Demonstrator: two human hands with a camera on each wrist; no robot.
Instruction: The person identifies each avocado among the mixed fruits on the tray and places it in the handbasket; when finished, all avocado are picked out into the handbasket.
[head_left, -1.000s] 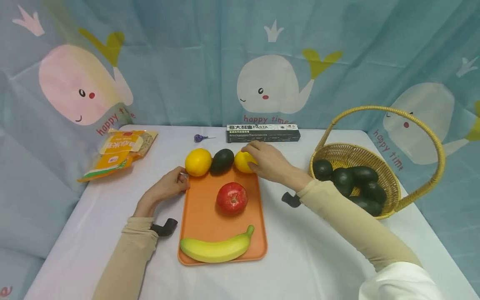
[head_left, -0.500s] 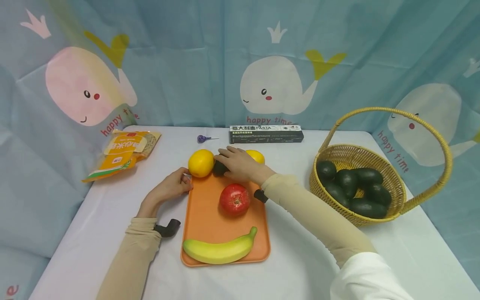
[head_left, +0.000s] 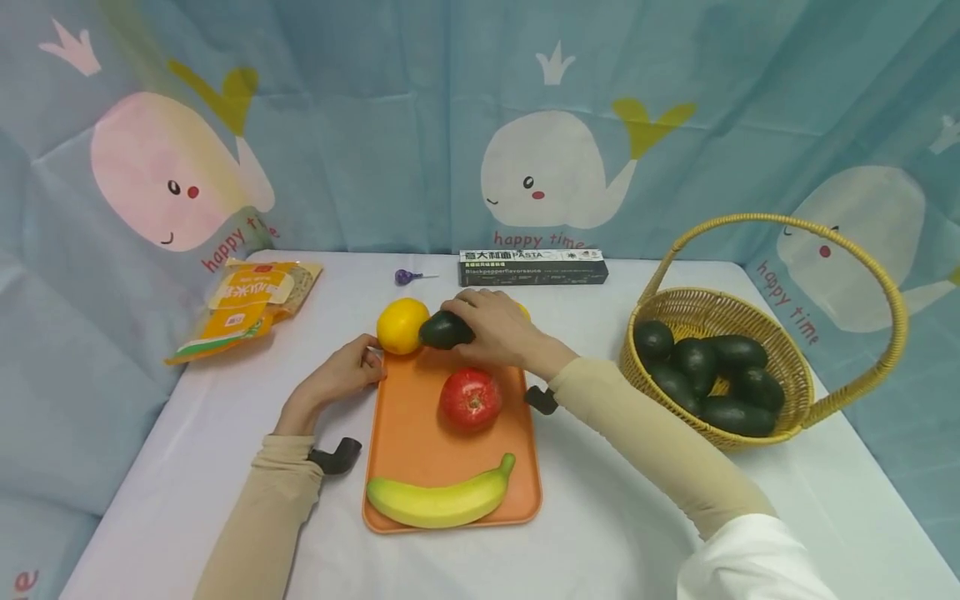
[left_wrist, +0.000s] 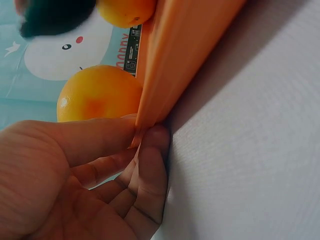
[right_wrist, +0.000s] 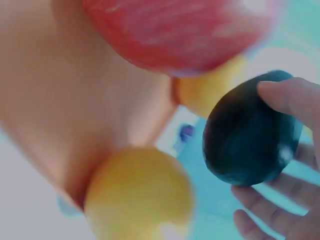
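Observation:
My right hand (head_left: 498,329) grips a dark green avocado (head_left: 444,331) above the far end of an orange tray (head_left: 405,408). In the right wrist view the avocado (right_wrist: 250,130) sits between thumb and fingers. At the tray's left rim my left hand (head_left: 341,371) pinches the edge; the left wrist view shows thumb and fingertips on either side of the rim (left_wrist: 165,75). A yellow-orange citrus fruit (head_left: 402,326) rests at the far left corner. Another one (head_left: 524,312) is mostly hidden behind my right hand. A red apple-like fruit (head_left: 471,400) and a banana (head_left: 442,500) lie on the tray.
A wicker basket (head_left: 795,392) with a tall handle stands at right, holding several avocados (head_left: 738,417). Behind the tray are a pasta box (head_left: 532,268) and a purple lollipop (head_left: 406,277). An orange food packet (head_left: 251,304) lies at back left on the white tablecloth (head_left: 607,500).
My right hand has left the right citrus fruit, moved left and taken hold of the avocado, which now appears lifted and turned. The left hand stays at the tray's rim.

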